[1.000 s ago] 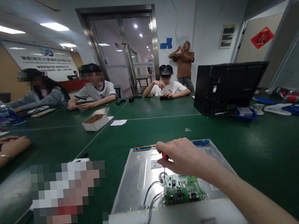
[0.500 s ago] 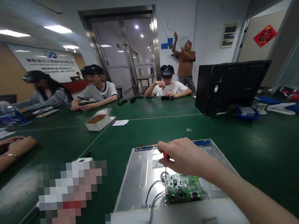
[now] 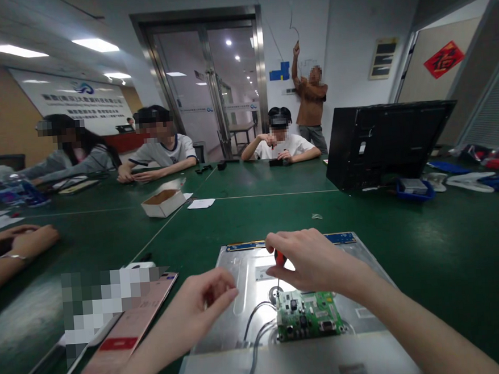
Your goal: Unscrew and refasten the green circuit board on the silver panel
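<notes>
My right hand (image 3: 308, 257) pinches the red handle of a screwdriver (image 3: 279, 258). Its thin shaft points down to the upper left corner of a green circuit board (image 3: 308, 315). That board lies on a metal-backed display panel (image 3: 225, 331), and dark cables run from the board's left side. My left hand (image 3: 208, 298) is over the panel's left edge, fingers loosely curled and thumb apart, with nothing visible in it.
To the left lie a pink flat box (image 3: 131, 326) and a white power strip (image 3: 101, 328). Farther off are an open white carton (image 3: 164, 203) and a black monitor (image 3: 387, 143). A blue tray (image 3: 414, 189) sits beside the monitor. Several people are around the green table (image 3: 251, 215).
My left hand has come into view from the lower left, reaching the panel's left edge. The right hand stays at the board's corner with the screwdriver.
</notes>
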### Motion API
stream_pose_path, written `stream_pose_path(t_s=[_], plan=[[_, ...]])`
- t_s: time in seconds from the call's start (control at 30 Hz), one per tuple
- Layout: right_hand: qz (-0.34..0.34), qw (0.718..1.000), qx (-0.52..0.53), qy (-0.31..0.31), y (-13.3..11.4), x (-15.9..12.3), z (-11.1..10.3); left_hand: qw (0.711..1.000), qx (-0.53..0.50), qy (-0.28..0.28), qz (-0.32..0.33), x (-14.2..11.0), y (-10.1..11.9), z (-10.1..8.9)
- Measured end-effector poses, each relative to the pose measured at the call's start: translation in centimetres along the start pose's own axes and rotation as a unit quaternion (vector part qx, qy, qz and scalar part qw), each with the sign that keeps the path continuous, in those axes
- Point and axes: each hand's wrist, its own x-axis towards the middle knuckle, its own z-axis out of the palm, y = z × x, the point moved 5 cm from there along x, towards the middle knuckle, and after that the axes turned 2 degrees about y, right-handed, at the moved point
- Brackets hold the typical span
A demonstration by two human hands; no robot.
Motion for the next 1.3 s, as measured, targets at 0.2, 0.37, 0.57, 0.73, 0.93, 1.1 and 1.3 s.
stream_pose_path(t_s=[0.2, 0.37, 0.57, 0.73, 0.93, 1.1, 1.3], plan=[[-0.009, 1.000, -0.018, 0.006, 0.0, -0.2, -0.4, 0.990, 0.001, -0.089, 0.112, 6.0, 3.5, 5.1], [0.018, 0.997, -0.074, 0.004, 0.3, 0.2, -0.1, 0.976, -0.039, -0.151, 0.153, 6.6, 2.2, 7.7], [-0.005, 0.999, -0.037, 0.012, -0.1, 0.1, 0.2, 0.974, -0.058, -0.118, 0.183, 5.1, 1.2, 9.5], [-0.008, 0.999, -0.049, 0.018, -0.2, 0.1, 0.2, 0.975, -0.049, -0.106, 0.187, 5.2, 1.4, 9.5], [-0.001, 0.997, -0.068, 0.024, -0.1, 0.3, 0.4, 0.977, -0.047, -0.105, 0.178, 5.4, 1.0, 9.5], [-0.014, 0.999, -0.047, 0.019, -0.4, 0.1, 0.2, 0.975, -0.052, -0.105, 0.188, 5.4, 1.1, 9.6], [0.014, 0.995, -0.094, 0.012, -0.1, 0.2, 0.2, 0.978, -0.030, -0.098, 0.183, 5.4, 1.3, 9.4]])
